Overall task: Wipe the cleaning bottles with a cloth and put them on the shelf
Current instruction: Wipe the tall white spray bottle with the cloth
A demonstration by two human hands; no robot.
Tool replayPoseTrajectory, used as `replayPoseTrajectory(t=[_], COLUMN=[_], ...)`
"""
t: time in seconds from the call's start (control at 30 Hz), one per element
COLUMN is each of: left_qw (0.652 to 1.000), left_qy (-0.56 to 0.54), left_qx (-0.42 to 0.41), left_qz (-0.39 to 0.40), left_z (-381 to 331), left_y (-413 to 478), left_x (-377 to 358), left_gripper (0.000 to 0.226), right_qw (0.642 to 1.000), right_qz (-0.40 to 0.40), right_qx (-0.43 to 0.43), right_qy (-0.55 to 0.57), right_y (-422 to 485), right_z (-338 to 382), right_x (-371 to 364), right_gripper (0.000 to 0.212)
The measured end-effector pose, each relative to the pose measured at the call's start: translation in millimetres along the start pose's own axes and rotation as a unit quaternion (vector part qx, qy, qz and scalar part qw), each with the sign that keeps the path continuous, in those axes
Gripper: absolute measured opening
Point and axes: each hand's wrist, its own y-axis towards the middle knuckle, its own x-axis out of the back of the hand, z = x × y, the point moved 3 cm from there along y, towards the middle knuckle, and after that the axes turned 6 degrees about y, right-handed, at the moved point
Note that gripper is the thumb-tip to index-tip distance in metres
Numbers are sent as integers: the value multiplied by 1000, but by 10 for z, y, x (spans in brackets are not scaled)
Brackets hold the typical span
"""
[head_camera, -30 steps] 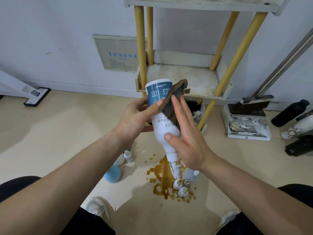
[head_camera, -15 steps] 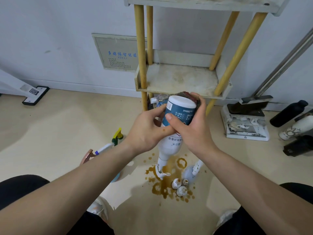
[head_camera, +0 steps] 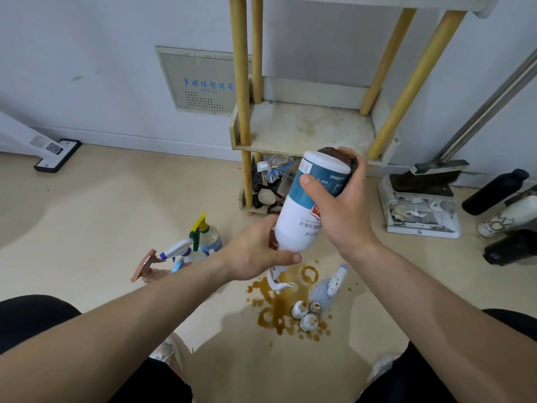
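A white spray bottle with a teal label (head_camera: 302, 219) hangs upside down in front of me, its nozzle pointing at the floor. My left hand (head_camera: 255, 254) grips its neck end from below. My right hand (head_camera: 340, 210) wraps the upper body and presses a dark brown cloth (head_camera: 338, 154) against the bottle's base. Behind it stands the shelf (head_camera: 308, 132) with yellow posts, its middle board stained. Several other spray bottles (head_camera: 200, 242) stand on the floor at the left.
A brown liquid spill (head_camera: 279, 309) spreads on the floor below, with small white bottles (head_camera: 305, 315) and a pale spray bottle (head_camera: 328, 289) in it. Rubbish lies under the shelf. A dustpan (head_camera: 421, 210) and dark bottles (head_camera: 494, 190) sit at the right.
My left hand slid from the bottle's middle down to its neck end. My right hand brought the cloth over the base and now wraps the upper body. The bottle sank lower.
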Motion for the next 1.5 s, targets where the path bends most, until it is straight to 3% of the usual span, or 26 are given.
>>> replayPoseTrajectory(t=[0.1, 0.23, 0.43, 0.63, 0.73, 0.8, 0.83, 0.93, 1.03, 1.27, 1.5], left_qw=[1000, 999, 998, 997, 994, 992, 991, 990, 988, 986, 985], left_qy=[-13, -21, -2, -73, -67, -53, -41, -23, -24, -12, -3], left_qx=[-21, -35, -46, -23, 7, 32, 42, 58, 61, 72, 77], left_qz=[1, -27, -40, -30, -82, -110, -117, -130, -143, -148, -153], left_z=[-9, -31, -84, -160, -167, -144, -131, -104, -102, -168, -183], left_y=[-1, -22, -53, -135, -141, -132, -126, -123, -132, -124, -96], left_x=[68, 272, 525, 668, 719, 760, 780, 845, 877, 889, 838], left_gripper=[72, 55, 52, 50, 31, 26, 26, 26, 28, 27, 32], right_qw=[999, 997, 998, 993, 984, 982, 984, 995, 992, 931, 844], right_qz=[-37, -70, -26, -70, -103, -113, -108, -80, -51, -57, 95], right_qx=[-15, -28, 36, -35, -65, -73, -71, -35, 37, 216, 313], right_qy=[9, 24, -40, 91, 127, 133, 122, 41, -105, -288, -425], right_y=[42, 142, 138, 135, 127, 136, 136, 143, 135, 58, -20], right_z=[-4, 22, 87, 32, 22, 4, 24, 61, 92, 157, 70], right_x=[71, 221, 267, 274, 257, 268, 273, 274, 273, 248, 40], right_gripper=[56, 46, 27, 32, 37, 52, 56, 37, 42, 52, 56])
